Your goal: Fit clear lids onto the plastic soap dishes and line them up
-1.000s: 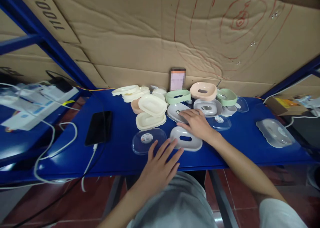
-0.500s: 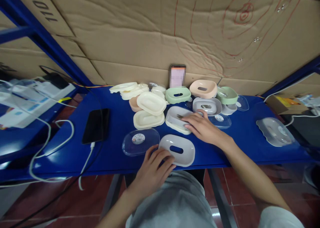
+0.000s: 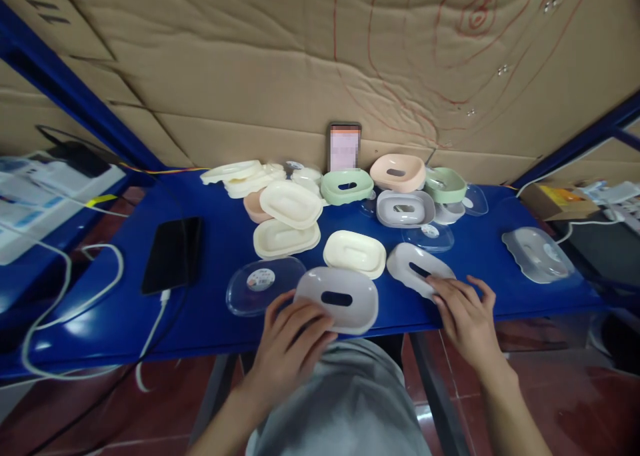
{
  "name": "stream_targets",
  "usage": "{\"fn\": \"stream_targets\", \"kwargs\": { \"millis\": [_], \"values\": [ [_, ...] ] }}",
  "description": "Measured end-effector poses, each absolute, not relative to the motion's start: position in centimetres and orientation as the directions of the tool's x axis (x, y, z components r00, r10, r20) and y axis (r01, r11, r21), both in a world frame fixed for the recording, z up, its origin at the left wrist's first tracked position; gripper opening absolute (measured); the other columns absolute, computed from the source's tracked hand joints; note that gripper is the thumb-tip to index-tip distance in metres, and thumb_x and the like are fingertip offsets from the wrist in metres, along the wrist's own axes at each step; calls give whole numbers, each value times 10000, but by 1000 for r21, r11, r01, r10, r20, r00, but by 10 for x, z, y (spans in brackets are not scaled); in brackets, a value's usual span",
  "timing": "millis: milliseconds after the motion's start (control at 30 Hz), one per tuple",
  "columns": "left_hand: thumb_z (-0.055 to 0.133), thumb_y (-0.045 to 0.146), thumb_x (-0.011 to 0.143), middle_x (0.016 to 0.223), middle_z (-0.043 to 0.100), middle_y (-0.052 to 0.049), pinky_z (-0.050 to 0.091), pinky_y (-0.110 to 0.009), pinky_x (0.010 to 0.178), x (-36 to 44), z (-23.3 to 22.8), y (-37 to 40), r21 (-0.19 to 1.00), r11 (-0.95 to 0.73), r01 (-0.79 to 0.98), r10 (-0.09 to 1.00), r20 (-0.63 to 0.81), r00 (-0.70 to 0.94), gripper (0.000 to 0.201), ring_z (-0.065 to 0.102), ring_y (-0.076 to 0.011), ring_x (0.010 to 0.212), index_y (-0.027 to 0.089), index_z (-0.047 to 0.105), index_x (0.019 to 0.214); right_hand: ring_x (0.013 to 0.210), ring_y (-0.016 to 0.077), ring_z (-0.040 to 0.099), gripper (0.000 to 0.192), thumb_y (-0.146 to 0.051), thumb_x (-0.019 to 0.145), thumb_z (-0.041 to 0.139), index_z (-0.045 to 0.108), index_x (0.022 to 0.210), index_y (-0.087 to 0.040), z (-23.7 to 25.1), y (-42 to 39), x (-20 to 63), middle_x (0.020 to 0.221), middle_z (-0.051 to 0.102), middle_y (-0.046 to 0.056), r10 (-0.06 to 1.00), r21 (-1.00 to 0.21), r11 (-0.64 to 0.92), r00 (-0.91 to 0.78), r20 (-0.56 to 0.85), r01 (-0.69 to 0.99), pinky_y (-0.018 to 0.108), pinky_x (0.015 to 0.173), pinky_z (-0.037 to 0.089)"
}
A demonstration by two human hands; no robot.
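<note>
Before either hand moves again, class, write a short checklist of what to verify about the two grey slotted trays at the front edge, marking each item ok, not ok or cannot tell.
1. Left hand has hold of its grey tray: ok, fingers on its near rim.
2. Right hand touches the second grey tray: ok, fingertips only.
3. Trays apart from each other: ok.
4. Left tray fully on the blue table: not ok, it reaches past the edge.
5. Clear lid apart from the left tray: cannot tell.

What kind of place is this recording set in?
Probably a small packing or stockroom bench: a blue metal shelf backed by flattened cardboard, strewn with many plastic soap-dish parts and clear lids, some bearing product stickers.
</note>
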State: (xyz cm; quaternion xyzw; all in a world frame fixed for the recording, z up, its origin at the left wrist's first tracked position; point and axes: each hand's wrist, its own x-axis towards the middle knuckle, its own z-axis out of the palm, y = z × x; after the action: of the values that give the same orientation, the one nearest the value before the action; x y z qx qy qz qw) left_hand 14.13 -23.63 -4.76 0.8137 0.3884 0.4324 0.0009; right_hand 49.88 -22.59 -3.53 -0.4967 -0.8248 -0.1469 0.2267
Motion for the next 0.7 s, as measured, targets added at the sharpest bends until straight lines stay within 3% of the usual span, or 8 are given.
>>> {"fn": "stream_targets", "kwargs": {
  "millis": [233, 467, 700],
  "values": [
    [781, 128, 932, 1096, 755, -93, 528, -507, 1084, 93, -39, -205, 219, -498, 839, 631, 756, 177, 246, 722, -269, 1038, 215, 725, 1155, 1293, 276, 657, 341, -259, 1090, 584, 624, 1428, -277, -55, -235, 504, 1413, 730, 74, 847, -115, 405, -325, 422, 907, 527, 1175, 339],
    [815, 225, 925, 1168, 744, -57, 572, -524, 1104, 48, -43, -189, 180, -293, 939, 637, 769, 52, 283, 730, -271, 1120, 257, 738, 1195, 1287, 284, 669, 344, -233, 1079, 576, 640, 1409, -303, -53, -227, 493, 1382, 747, 65, 846, -190, 434, -327, 422, 881, 553, 1162, 356],
    [803, 294, 939, 1157, 754, -60, 609, -449, 1014, 21, -48, -184, 266, -172, 948, 670, 737, -86, 208, 734, -271, 1091, 245, 771, 1139, 1183, 294, 704, 330, -175, 1040, 608, 666, 1350, -274, -48, -224, 477, 1263, 788, 69, 798, -273, 434, -226, 558, 858, 500, 1050, 456]
  ]
}}
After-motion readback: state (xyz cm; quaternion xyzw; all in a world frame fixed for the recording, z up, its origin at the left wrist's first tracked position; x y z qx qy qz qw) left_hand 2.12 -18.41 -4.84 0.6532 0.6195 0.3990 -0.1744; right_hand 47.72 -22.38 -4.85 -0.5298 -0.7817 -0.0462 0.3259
